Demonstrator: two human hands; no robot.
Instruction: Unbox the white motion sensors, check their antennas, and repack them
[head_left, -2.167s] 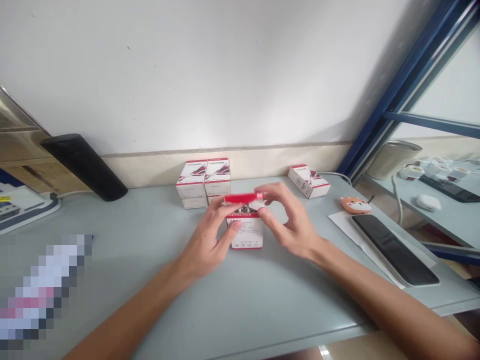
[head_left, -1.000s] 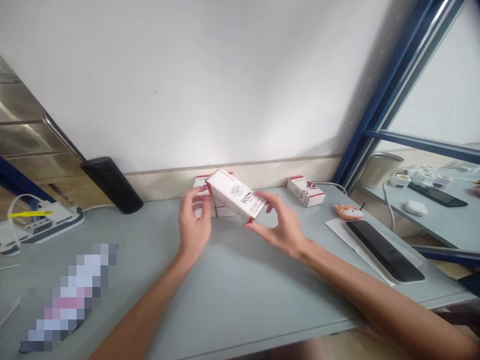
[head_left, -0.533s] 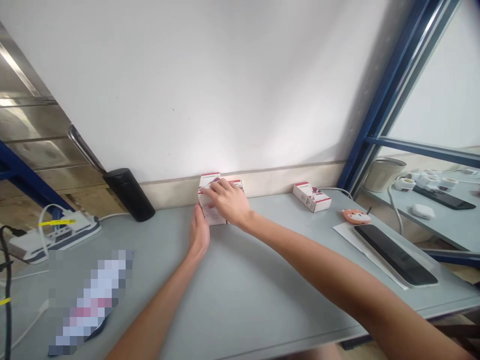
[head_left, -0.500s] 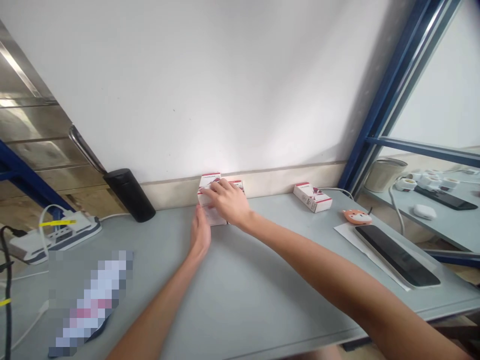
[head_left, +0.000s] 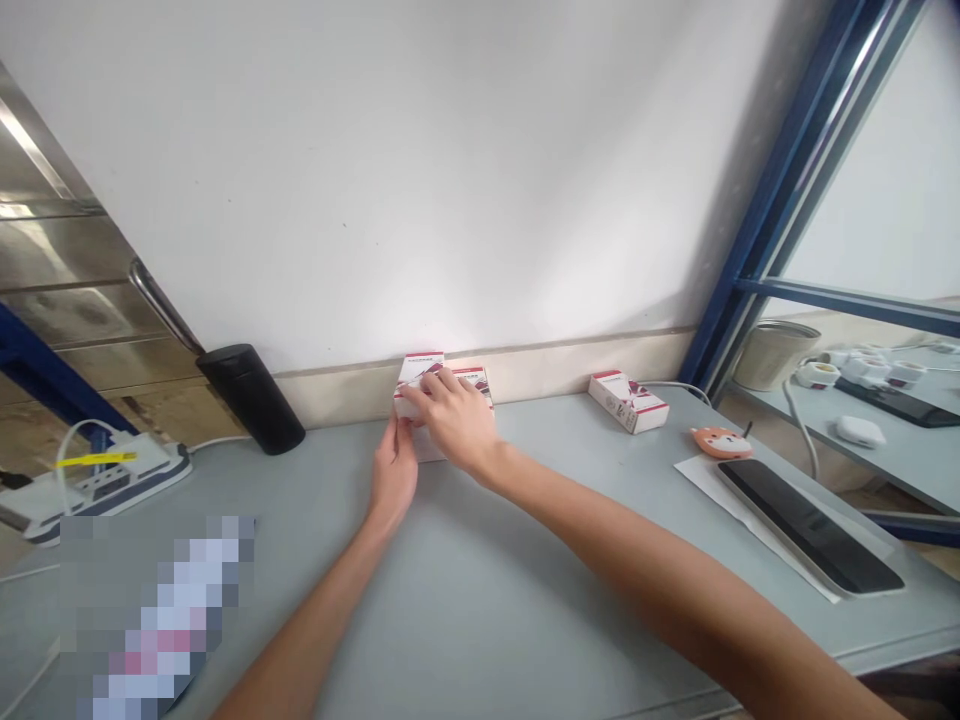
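Note:
A white box with red trim [head_left: 431,450] stands among the stack of similar boxes against the wall, and my right hand [head_left: 450,418] lies over its top with the fingers curled down. My left hand [head_left: 394,470] presses flat against the box's left side. A second white-and-red box [head_left: 474,382] stands just behind, partly hidden by my right fingers. Lower boxes in the stack are hidden by my hands.
A further white-and-red box [head_left: 628,402] lies on the grey table [head_left: 525,570] to the right. A black cylinder [head_left: 251,398], a power strip [head_left: 105,482], a fox-shaped orange object [head_left: 720,441] and a phone [head_left: 808,525] on white paper also stand about. A blue metal frame [head_left: 772,220] rises at the right.
The box held up in both hands earlier has come down to the stack by the wall. My hands have reached forward and now press it there. The view has shifted slightly.

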